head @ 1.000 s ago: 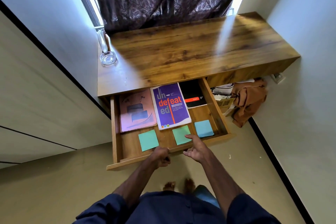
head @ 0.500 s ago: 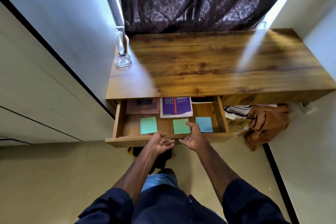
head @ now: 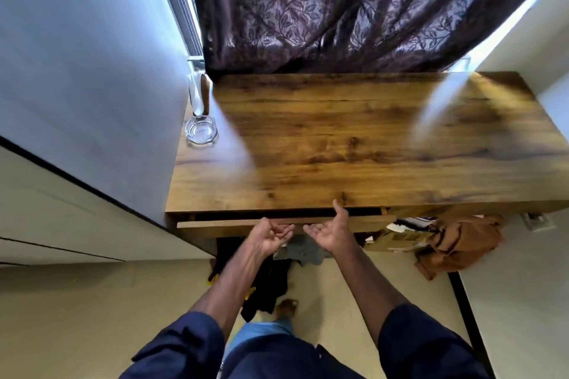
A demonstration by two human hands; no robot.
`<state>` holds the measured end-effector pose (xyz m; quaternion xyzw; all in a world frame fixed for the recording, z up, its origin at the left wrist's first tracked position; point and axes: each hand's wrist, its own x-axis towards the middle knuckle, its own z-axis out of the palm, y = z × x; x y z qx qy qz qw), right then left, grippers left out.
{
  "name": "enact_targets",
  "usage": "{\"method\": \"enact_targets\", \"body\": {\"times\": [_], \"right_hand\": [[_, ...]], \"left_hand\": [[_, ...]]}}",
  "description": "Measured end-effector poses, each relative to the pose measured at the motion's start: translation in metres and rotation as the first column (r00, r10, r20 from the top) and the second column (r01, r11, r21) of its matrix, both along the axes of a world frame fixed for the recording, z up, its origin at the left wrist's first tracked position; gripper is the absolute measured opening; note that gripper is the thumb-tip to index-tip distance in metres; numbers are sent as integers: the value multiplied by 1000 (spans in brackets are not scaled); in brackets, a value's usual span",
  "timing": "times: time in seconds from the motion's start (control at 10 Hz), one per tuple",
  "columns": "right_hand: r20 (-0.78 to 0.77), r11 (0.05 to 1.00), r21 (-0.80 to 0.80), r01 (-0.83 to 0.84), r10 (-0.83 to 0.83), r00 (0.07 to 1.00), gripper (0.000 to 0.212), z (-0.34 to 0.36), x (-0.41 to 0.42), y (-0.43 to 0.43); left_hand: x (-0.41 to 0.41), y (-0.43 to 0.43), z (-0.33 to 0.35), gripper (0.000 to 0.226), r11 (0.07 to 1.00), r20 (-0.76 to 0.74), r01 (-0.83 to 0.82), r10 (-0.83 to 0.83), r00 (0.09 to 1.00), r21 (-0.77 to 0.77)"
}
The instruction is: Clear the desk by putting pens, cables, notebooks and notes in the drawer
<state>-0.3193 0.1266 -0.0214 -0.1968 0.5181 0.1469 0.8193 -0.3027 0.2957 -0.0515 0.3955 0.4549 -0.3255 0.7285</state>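
Watching the head cam feed here. The drawer (head: 234, 222) sits under the near edge of the wooden desk (head: 354, 148) and it's nearly all the way in, with just a thin dark slit showing above its front panel. Can't see anything inside it from this angle, so whatever's in there is hidden.

Both hands are right in front of the drawer front, close together. The left hand (head: 271, 235) is palm up with fingers loosely curled, holding nothing. The right hand (head: 331, 232) is the same deal, relaxed and holding nothing, with the thumb sticking up across the slit toward the desk edge. Can't tell if either one actually touches the panel.

On the desk's far left corner there's a glass ashtray (head: 200, 130). A dark leaf-pattern curtain (head: 354, 9) hangs behind the desk, and a brown cloth (head: 462, 243) is bunched on the floor to the right.
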Motion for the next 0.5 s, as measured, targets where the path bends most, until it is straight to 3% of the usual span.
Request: {"method": "enact_targets", "body": {"times": [0.2, 0.3, 0.4, 0.5], "right_hand": [[41, 992, 38, 117, -119, 992, 111, -15, 27, 4], [61, 1000, 15, 25, -26, 998, 108, -22, 24, 1], [82, 987, -70, -148, 153, 985, 90, -21, 19, -12], [57, 912, -194, -361, 377, 924, 72, -5, 26, -37]], "left_hand": [[30, -7, -6, 61, 998, 57, -67, 68, 996, -13], [23, -10, -9, 60, 998, 122, 34, -39, 992, 44], [13, -24, -4, 35, 946, 161, 271, -300, 940, 180], [24, -54, 13, 25, 830, 235, 481, -546, 805, 281]]}}
